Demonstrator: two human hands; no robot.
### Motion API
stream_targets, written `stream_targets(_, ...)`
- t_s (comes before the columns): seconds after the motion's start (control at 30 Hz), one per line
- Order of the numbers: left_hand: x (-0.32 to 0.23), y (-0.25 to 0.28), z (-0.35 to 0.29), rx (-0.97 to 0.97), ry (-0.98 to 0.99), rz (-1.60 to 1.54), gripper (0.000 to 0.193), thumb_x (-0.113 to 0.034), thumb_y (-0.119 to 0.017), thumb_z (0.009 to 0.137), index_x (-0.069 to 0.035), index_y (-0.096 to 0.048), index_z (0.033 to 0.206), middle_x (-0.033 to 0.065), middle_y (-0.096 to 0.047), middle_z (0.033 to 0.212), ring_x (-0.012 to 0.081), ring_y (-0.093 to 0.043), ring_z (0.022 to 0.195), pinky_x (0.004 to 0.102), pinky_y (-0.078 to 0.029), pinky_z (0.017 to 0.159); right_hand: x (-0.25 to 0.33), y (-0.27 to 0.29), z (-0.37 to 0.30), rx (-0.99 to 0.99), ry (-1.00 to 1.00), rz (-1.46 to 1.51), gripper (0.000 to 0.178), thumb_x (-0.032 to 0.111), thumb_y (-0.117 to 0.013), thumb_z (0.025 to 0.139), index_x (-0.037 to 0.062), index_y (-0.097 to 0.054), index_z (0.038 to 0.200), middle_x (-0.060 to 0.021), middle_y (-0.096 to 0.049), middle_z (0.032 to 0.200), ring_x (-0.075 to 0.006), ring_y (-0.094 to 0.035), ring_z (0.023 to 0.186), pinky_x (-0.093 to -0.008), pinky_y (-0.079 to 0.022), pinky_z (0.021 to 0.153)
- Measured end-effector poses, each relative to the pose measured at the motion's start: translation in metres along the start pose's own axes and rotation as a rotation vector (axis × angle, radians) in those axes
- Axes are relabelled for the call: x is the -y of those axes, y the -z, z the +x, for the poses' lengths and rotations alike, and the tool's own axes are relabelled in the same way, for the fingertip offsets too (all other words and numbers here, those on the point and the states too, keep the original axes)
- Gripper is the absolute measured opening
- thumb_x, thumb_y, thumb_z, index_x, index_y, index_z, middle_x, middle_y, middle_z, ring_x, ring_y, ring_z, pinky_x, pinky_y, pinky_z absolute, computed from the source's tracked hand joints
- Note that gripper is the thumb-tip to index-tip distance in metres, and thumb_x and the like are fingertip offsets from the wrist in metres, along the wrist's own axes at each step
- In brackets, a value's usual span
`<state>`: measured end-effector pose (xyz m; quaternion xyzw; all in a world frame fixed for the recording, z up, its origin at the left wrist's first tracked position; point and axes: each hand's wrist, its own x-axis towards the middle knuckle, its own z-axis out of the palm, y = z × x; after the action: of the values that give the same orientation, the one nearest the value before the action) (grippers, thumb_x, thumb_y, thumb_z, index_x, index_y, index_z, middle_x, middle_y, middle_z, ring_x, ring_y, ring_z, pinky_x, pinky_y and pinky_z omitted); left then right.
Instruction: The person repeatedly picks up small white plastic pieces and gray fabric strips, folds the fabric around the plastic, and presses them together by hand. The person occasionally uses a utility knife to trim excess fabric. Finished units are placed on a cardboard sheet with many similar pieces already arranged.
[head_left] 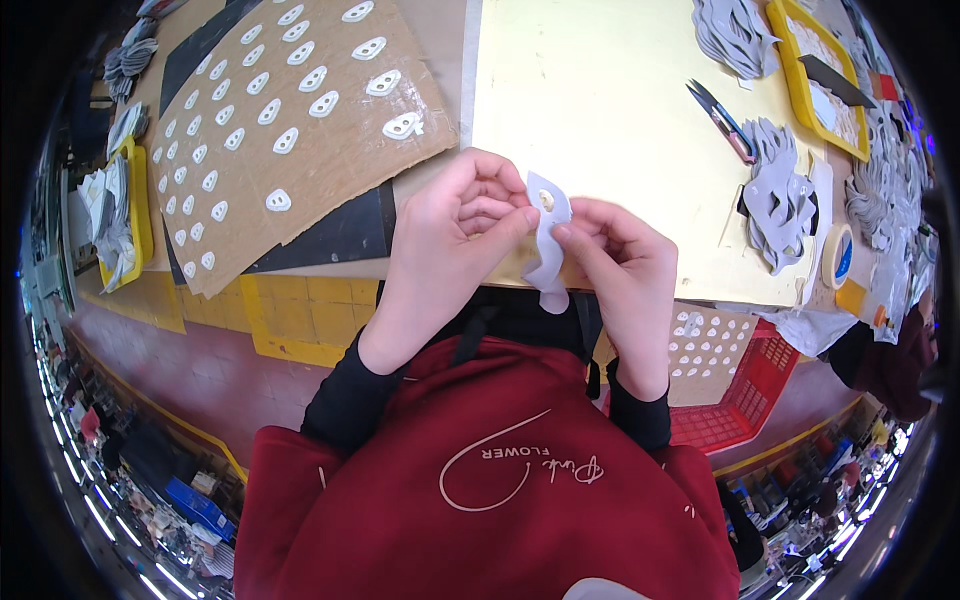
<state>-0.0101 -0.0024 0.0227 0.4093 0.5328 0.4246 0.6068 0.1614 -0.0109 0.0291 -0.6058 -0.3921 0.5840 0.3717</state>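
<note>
At the near edge of the desk (620, 120), left hand (440, 255) and right hand (630, 275) pinch one curved grey piece (549, 245), fingertips partly hiding its sides; below the hands, upside-down white lettering (516, 453) marks a red garment (420, 545).

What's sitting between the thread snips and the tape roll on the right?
In the head view, a loose pile of grey curved pieces separates the snips from the tape roll, plus a narrow pale strip.
</note>
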Motion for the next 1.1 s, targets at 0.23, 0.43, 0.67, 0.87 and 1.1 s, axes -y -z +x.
stream_targets(0.23,0.004,-0.006,-0.001,-0.044,-0.119,0.455,0.009,0.002,-0.071,0.088,0.001,-0.068,0.097,0.0037,-0.069,0.088,0.0065,-0.067,0.078,0.0205,-0.052,0.067,-0.012,-0.006,-0.005,-0.066,0.212,-0.246,0.009,0.0,-0.074,0.088,0.0013,-0.072,0.096,-0.0025,-0.066,0.078,-0.0061,-0.061,0.064,-0.0218,-0.048,0.057)
stream_targets(0.43,0.007,-0.008,-0.001,-0.067,-0.234,0.474,0.009,0.0,-0.071,0.088,0.001,-0.071,0.097,0.0055,-0.069,0.088,0.0094,-0.067,0.075,0.0224,-0.053,0.065,-0.018,-0.006,-0.007,-0.085,0.414,-0.382,0.012,-0.003,-0.074,0.085,-0.0013,-0.072,0.097,-0.0078,-0.068,0.083,-0.0132,-0.064,0.063,-0.0252,-0.051,0.057)
stream_targets(0.67,0.007,-0.006,0.0,-0.071,-0.24,0.521,0.009,0.0,-0.071,0.088,-0.001,-0.071,0.097,0.0052,-0.069,0.088,0.0093,-0.066,0.071,0.0226,-0.053,0.063,-0.022,-0.015,-0.01,-0.133,0.508,-0.406,0.013,-0.004,-0.074,0.084,-0.0025,-0.072,0.097,-0.0093,-0.068,0.084,-0.0167,-0.065,0.064,-0.0283,-0.052,0.057)
stream_targets(0.87,0.007,-0.006,0.002,-0.069,-0.274,0.575,0.008,-0.001,-0.071,0.088,-0.001,-0.071,0.096,0.0051,-0.069,0.088,0.0092,-0.065,0.068,0.0227,-0.052,0.062,-0.025,-0.017,-0.01,-0.163,0.489,-0.408,0.012,-0.004,-0.075,0.083,-0.0018,-0.072,0.094,-0.0093,-0.068,0.084,-0.0177,-0.066,0.064,-0.0287,-0.052,0.057)
stream_targets(1.1,0.007,-0.003,0.003,-0.037,-0.276,0.589,0.009,0.0,-0.068,0.089,0.0,-0.069,0.098,0.0078,-0.066,0.089,0.0155,-0.065,0.068,0.0268,-0.052,0.062,-0.027,-0.02,-0.012,-0.18,0.49,-0.401,0.011,-0.004,-0.075,0.082,-0.0017,-0.072,0.093,-0.0095,-0.069,0.083,-0.0186,-0.066,0.064,-0.029,-0.053,0.057)
